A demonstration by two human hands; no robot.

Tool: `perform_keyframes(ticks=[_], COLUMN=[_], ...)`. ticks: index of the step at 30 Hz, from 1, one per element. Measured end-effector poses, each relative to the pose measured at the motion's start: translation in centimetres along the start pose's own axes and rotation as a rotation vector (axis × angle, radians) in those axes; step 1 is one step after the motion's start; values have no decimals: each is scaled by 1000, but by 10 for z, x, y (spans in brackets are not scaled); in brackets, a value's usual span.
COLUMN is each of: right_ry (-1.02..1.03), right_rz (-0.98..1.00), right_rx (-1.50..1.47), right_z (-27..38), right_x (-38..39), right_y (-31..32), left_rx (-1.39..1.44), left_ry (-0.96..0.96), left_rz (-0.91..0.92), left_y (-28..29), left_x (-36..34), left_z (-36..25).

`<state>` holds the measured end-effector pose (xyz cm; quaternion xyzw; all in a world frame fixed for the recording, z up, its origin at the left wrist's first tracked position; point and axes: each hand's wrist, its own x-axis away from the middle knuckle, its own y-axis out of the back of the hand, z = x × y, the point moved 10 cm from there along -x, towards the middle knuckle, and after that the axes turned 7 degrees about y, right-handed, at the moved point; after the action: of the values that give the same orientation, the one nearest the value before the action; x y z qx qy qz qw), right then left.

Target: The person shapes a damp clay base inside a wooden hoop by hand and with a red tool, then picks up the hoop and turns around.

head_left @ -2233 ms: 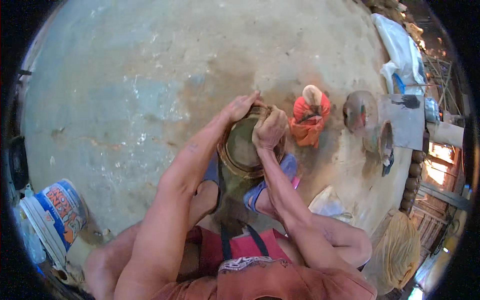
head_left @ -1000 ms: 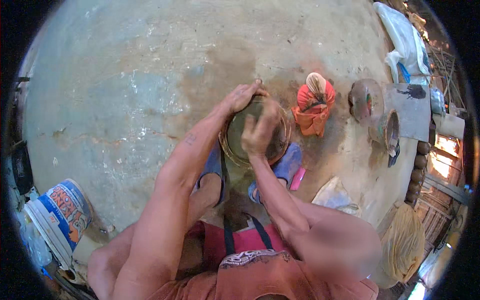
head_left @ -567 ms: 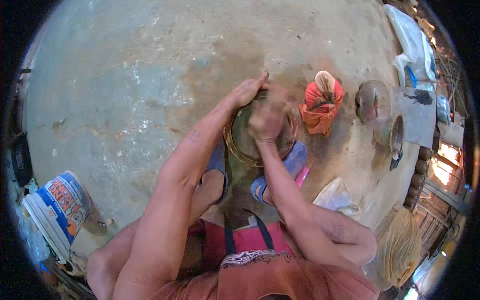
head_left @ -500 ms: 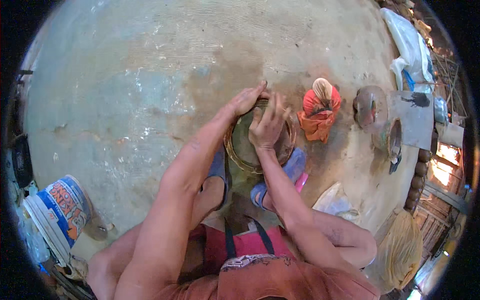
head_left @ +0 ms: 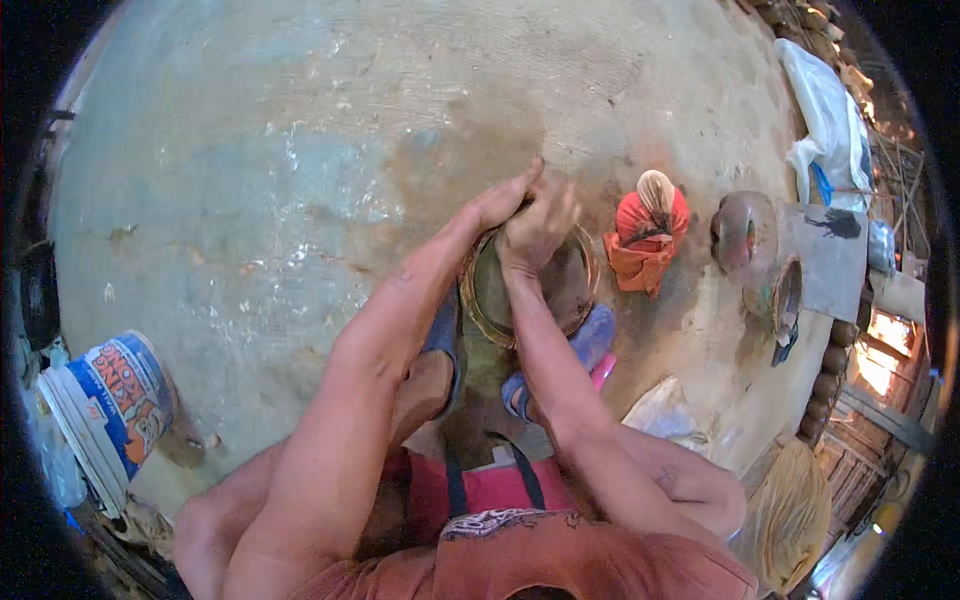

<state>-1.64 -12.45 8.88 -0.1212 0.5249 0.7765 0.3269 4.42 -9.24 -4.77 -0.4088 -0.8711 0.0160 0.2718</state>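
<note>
So the main change was the right hand (head_left: 540, 228): a moment earlier its fingers were spread over the mouth of the round brown vessel (head_left: 485, 327), and now it was bunched up at the far rim, right against or just beside the left hand (head_left: 508, 203), with its fingertips a bit blurry. The left hand was sitting on the far-left rim much like before, thumb pointing up and away. Couldn't tell if either hand was actually pinching anything, since the right one covered most of that spot. My read: the work was on that far bit of rim, left hand steadying, right hand doing the moving.

The vessel was on the floor (head_left: 250, 120) between the feet, with a blue slipper on each side, so not much sideways slack down low. The right slipper (head_left: 593, 335) looked tightest against it, with a pink thing (head_left: 603, 372) tucked next to that.

Off to the right, the orange-red cloth bundle (head_left: 640, 262) was near the rim but apart from it, so a wide right elbow or swing might've clipped it. The brown pot (head_left: 740, 232) was farther over. Ahead and left looked way roomier: broad stained floor, with the blue-and-white bucket (head_left: 120, 410) well apart.
</note>
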Motion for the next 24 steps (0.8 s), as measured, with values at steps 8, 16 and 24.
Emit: perform_keyframes(ticks=[8,16,24], right_ry=[34,-103,-98], right_rz=[-2,99,363], right_rx=[70,-91,-232], right_z=[37,13,-28], right_x=[32,9,-16], right_y=[20,10,13], left_rx=[178,-23,59], left_ry=[-14,-78,-93], left_rz=[160,111,66], left_y=[-6,-13,-6], left_x=[-3,-2,5], left_z=[-15,-36,-37])
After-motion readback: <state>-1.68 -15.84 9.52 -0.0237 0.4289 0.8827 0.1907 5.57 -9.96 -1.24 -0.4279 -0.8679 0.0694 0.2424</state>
